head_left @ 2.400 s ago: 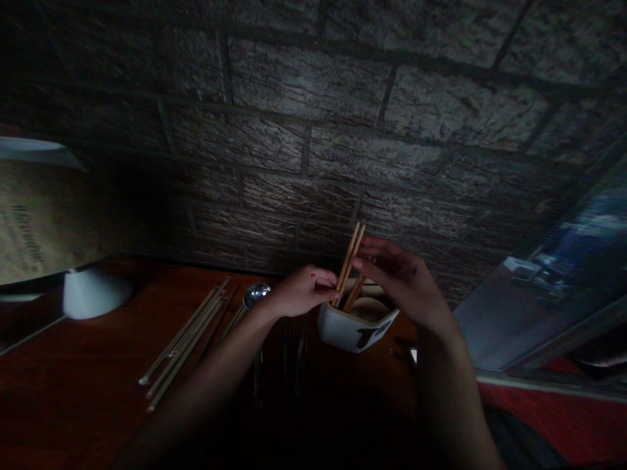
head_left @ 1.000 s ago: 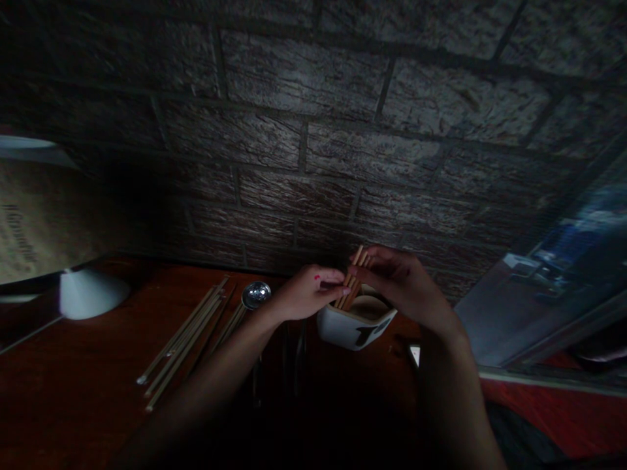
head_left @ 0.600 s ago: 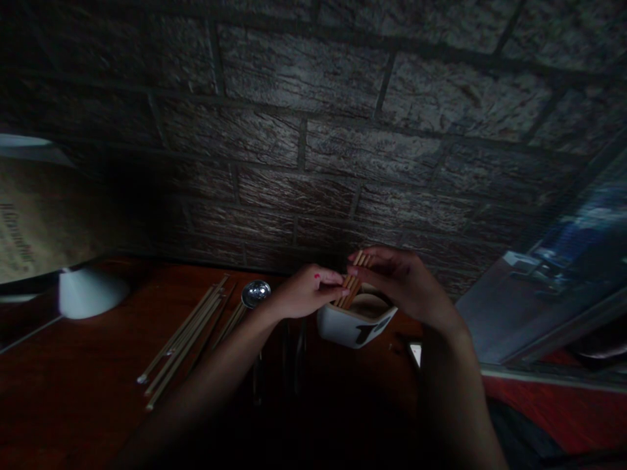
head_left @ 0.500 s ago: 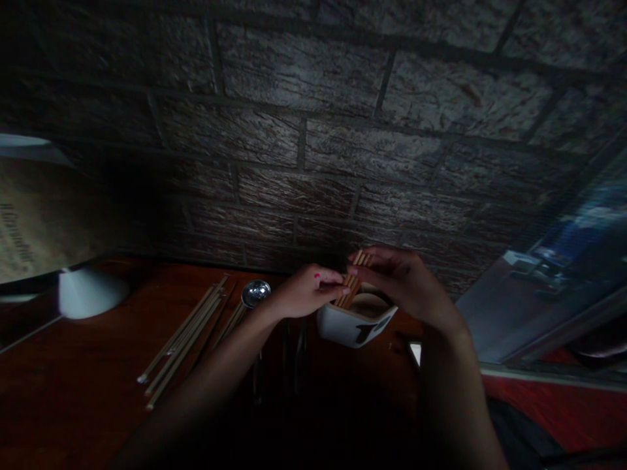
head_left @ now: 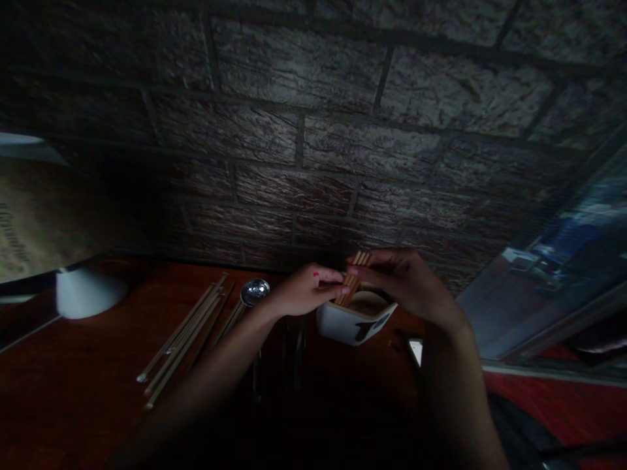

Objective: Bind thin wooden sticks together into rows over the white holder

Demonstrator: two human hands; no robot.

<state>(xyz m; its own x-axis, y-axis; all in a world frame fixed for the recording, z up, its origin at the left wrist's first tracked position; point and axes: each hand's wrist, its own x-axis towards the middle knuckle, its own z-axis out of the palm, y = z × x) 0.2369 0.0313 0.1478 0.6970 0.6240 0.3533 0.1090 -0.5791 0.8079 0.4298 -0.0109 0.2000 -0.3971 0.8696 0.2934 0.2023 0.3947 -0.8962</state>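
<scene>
Over the white container [head_left: 341, 327] by the brick wall [head_left: 264, 189], the left hand [head_left: 304, 292] has its fingers closed on slanting wooden sticks [head_left: 351, 285], the right hand [head_left: 410, 282] gripping higher. Their lower ends sit inside; uneven pressure might fan them apart, letting one slip.

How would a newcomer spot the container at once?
Below the brick wall, on the wooden table, find the left hand and right hand. Just below them stands an angular white container. Unlike the round, shiny metal piece, it bears a dark mark and has sticks in its opening.
</scene>
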